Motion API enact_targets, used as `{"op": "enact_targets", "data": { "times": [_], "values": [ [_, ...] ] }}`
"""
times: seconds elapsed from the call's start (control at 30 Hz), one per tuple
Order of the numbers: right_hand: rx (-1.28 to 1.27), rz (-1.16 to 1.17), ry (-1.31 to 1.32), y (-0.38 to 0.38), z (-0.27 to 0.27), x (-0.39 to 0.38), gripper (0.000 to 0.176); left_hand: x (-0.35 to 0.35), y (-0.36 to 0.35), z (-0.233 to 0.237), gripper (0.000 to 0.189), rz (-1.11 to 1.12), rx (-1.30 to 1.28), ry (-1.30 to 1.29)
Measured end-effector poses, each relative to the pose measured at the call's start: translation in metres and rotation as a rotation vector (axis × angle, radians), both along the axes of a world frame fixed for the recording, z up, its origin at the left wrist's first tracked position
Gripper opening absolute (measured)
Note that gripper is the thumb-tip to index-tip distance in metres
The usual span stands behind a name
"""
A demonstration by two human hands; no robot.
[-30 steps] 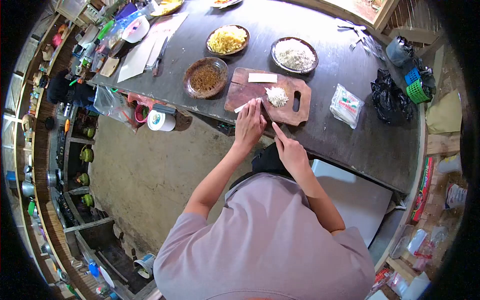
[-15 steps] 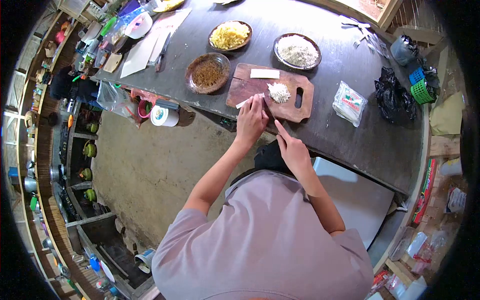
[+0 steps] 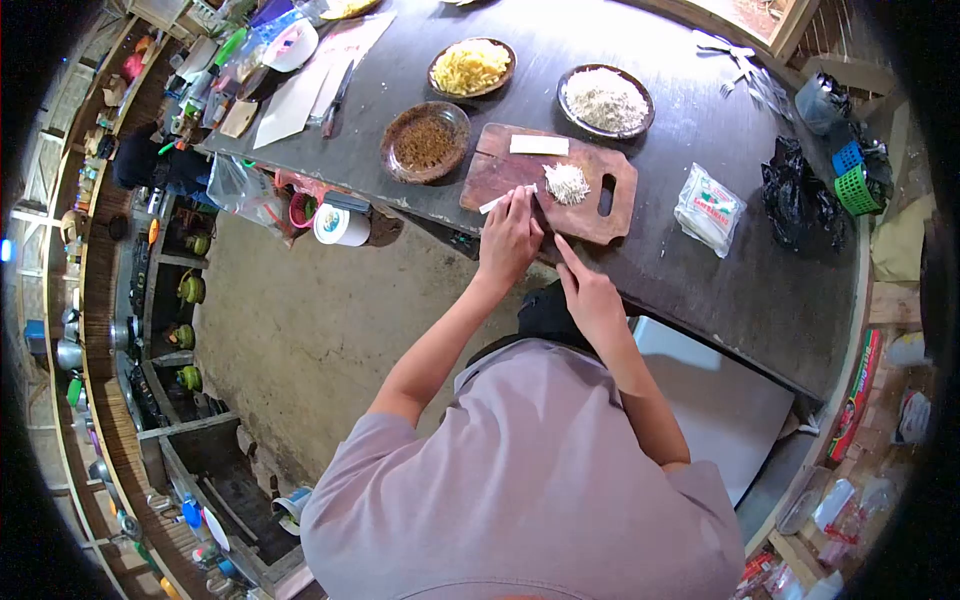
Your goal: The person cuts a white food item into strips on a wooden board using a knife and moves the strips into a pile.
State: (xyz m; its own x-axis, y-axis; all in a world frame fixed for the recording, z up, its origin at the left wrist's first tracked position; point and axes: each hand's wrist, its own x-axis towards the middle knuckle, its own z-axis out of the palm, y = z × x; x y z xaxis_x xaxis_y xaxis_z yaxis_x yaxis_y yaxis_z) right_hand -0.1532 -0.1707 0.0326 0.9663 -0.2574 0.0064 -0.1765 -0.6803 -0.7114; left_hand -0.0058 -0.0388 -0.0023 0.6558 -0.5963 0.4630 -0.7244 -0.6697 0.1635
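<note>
A wooden cutting board (image 3: 485, 175) lies at the table's near edge. My left hand (image 3: 511, 238) presses a white strip (image 3: 491, 205) onto the board's left part, its fingers together. My right hand (image 3: 592, 300) is closed around a knife (image 3: 548, 224), whose blade stands just right of my left fingertips. To the right of the blade is a small pile of thin white shreds (image 3: 567, 184). A white rectangular block (image 3: 539, 145) lies near the board's far edge.
Beyond the board are bowls of yellow strips (image 3: 470, 67), white shreds (image 3: 606, 100) and brown crumbs (image 3: 424, 145). At right are a white packet (image 3: 709, 210) and a black bag (image 3: 801, 195). Another knife (image 3: 337, 98) lies at left; a white bucket (image 3: 341, 226) stands below.
The whole view has shifted slightly, so the table and board appear a little further right. Both hands keep nearly the same places on the board and knife.
</note>
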Motion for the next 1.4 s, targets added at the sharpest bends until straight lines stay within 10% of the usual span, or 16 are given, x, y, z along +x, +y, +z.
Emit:
{"op": "enact_targets", "data": {
  "times": [1.4],
  "values": [
    [-0.002, 0.005, 0.011, 0.009, 0.001, 0.009, 0.048, -0.011, -0.001, -0.003, 0.059, 0.079, -0.023, -0.028]
  ]
}}
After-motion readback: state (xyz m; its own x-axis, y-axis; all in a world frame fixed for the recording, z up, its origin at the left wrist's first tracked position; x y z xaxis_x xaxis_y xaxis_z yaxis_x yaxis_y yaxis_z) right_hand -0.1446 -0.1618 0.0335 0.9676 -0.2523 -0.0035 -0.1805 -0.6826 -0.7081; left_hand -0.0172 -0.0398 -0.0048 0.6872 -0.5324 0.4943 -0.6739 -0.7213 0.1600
